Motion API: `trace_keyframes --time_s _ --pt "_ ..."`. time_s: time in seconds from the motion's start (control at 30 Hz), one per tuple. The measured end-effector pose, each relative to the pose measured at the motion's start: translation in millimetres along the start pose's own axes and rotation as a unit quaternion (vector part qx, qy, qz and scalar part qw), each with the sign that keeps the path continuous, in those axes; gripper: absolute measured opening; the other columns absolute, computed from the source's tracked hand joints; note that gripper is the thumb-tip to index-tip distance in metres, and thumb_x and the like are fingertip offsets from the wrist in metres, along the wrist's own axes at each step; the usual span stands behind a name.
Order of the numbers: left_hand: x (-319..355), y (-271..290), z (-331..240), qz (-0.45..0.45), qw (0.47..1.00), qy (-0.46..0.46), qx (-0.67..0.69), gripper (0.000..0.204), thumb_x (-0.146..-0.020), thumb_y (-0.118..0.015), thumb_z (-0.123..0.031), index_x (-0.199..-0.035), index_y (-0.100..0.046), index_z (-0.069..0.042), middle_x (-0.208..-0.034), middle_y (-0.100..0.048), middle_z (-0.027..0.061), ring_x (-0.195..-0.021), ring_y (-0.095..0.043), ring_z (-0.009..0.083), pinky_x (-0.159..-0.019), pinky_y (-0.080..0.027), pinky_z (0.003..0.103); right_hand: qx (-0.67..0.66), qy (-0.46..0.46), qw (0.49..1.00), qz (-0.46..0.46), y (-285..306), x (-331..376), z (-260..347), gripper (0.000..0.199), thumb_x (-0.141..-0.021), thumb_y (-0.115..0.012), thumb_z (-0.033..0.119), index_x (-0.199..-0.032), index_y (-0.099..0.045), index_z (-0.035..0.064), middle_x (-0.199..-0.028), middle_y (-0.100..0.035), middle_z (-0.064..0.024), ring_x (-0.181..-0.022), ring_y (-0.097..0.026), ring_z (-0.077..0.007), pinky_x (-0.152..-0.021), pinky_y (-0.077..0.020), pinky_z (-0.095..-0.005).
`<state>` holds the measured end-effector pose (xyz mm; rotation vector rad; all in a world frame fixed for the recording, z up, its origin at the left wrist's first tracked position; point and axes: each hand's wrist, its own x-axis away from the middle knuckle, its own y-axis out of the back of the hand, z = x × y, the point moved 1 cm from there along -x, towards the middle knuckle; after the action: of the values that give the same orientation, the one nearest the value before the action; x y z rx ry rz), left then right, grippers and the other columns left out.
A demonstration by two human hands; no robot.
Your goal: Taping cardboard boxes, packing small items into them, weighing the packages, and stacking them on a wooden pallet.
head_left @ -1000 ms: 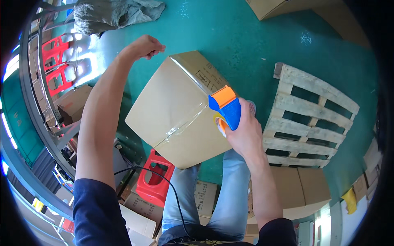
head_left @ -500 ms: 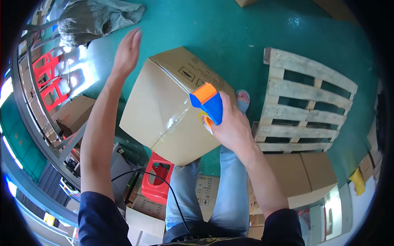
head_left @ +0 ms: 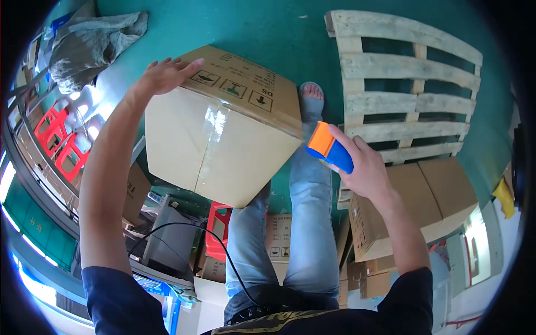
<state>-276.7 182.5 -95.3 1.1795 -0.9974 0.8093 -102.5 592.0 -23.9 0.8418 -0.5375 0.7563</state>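
The carton [head_left: 173, 145] is matt cardboard, its tape [head_left: 215, 127] glossy plastic.

The head fisheye looks down, close over left hand [head_left: 167, 76] and right hand [head_left: 365, 167], rim seemingly distorted.

Pale-blue jeans [head_left: 312, 234], seemingly navy sleeves [head_left: 121, 301]

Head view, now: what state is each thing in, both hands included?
Large cardboard box: closed at the taped face.
Clear tape: stuck along the box's seam.
Tape dispenser: held.
Right hand: closed around the dispenser.
Left hand: fingers extended, at the box's edge.
Grey cloth: crumpled.
Red stool: partly hidden behind the box.
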Motion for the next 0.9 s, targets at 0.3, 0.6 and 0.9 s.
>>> trace_keyframes --time_s 0.3,0.6,0.9 --pt "-11.2 -11.6 15.0 -0.007 0.997 -0.07 -0.045 0.068 -0.097 -0.02 -0.065 -0.146 -0.04 -0.022 -0.151 -0.038 0.0085 -0.142 -0.028 0.0325 -0.117 -0.016 0.05 -0.067 -0.014 0.997 -0.026 -69.2 23.3 -45.0 0.086 -0.073 -0.07 0.007 -0.147 -0.034 0.0348 -0.088 -0.053 -0.0148 -0.075 -0.061 -0.0377 -0.067 -0.053 -0.0462" --pt "-5.8 -31.6 12.6 -0.346 0.901 -0.173 -0.198 0.045 -0.1 -0.049 -0.03 -0.139 -0.046 -0.008 -0.141 -0.049 0.0106 -0.13 -0.046 0.0345 -0.109 -0.034 0.046 -0.064 0.005 0.995 -0.081 -139.6 8.4 -65.9 0.086 -0.074 -0.067 0.003 -0.147 -0.035 0.0347 -0.092 -0.054 -0.0161 -0.081 -0.061 -0.0383 -0.074 -0.0525 -0.0456" --pt "55.0 -110.7 -248.3 -0.177 0.919 -0.301 -0.181 0.047 -0.096 -0.048 -0.024 -0.136 -0.048 0.0 -0.142 -0.047 0.018 -0.134 -0.043 0.0303 -0.11 -0.032 0.047 0.135 -0.114 0.984 -0.018 -111.5 -29.3 -7.5 0.068 -0.081 -0.062 0.008 -0.14 -0.044 0.0366 -0.098 -0.059 -0.0128 -0.088 -0.063 -0.0319 -0.072 -0.0518 -0.0435"
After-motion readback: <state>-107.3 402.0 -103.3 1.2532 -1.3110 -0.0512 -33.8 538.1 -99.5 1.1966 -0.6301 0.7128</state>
